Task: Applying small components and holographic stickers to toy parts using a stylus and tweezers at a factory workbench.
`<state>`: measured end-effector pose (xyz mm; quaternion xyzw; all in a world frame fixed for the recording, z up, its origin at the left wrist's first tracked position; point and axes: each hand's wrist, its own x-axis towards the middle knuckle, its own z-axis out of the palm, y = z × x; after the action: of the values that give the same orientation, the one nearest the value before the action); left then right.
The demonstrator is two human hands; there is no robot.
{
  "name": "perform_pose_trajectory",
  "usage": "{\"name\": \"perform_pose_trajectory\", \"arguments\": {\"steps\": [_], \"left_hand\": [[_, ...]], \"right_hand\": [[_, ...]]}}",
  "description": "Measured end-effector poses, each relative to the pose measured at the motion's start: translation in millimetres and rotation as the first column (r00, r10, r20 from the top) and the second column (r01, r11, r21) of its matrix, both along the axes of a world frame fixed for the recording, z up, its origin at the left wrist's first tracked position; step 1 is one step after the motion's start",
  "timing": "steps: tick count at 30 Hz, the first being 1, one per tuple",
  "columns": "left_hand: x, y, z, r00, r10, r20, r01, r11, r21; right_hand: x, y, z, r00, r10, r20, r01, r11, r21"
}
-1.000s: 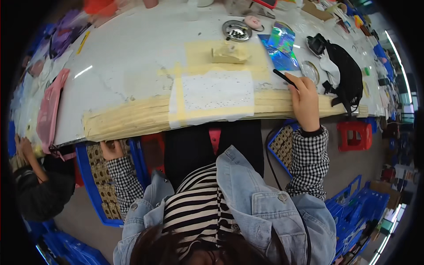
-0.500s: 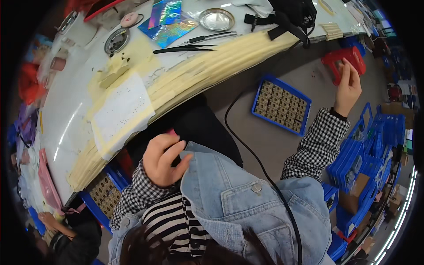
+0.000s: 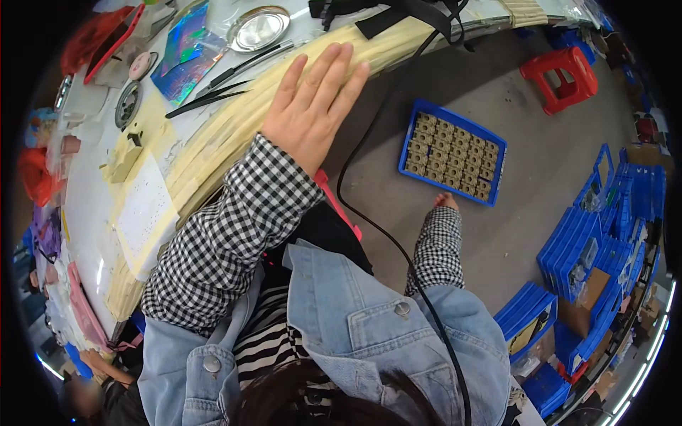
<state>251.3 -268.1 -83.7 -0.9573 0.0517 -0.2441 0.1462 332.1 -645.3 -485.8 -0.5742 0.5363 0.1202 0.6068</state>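
left hand (image 3: 312, 113) spread flat and wide open, palm down on the padded yellow front edge of the tabletop (image 3: 213, 153), fingers pointing toward the black tweezers (image 3: 213, 96) lying just beyond on the tabletop, nothing gripped. right hand (image 3: 445, 201) reaching straight down to the near long edge of the blue tray (image 3: 453, 153) of small brown parts on the floor (image 3: 540, 192), long axis slanting away to the right, mostly hidden behind its checked sleeve, so cannot tell how far open or whether holding the rim. right hand clearly nearer the tray, arm stretched, left arm bent across the chest.
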Motion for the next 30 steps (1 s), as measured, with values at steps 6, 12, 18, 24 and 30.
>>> {"name": "perform_pose_trajectory", "arguments": {"steps": [6, 12, 18, 24, 30], "left_hand": [[23.6, -3.6, 15.3, 0.989, 0.023, -0.144, -0.026, 0.999, -0.021], [37.9, -7.0, 17.3, 0.968, 0.033, -0.251, -0.063, 0.992, -0.112], [41.1, -14.9, 21.1, 0.944, 0.117, -0.309, -0.144, 0.988, -0.064], [47.9, -14.6, 17.2, 0.955, 0.062, -0.291, -0.087, 0.993, -0.074], [36.0, -14.1, 12.1, 0.937, 0.123, -0.326, -0.117, 0.992, 0.039]], "right_hand": [[0.7, 61.4, -38.2, 0.99, 0.051, -0.129, -0.036, 0.993, 0.117], [12.5, 64.5, -102.0, 0.985, 0.105, -0.136, -0.088, 0.988, 0.129], [9.0, 87.8, -129.2, 0.961, 0.058, -0.269, -0.04, 0.997, 0.072], [15.2, 79.5, -159.1, 0.947, -0.093, -0.308, 0.149, 0.975, 0.166], [23.7, 78.5, -170.5, 0.911, -0.345, -0.226, 0.392, 0.894, 0.216]]}}
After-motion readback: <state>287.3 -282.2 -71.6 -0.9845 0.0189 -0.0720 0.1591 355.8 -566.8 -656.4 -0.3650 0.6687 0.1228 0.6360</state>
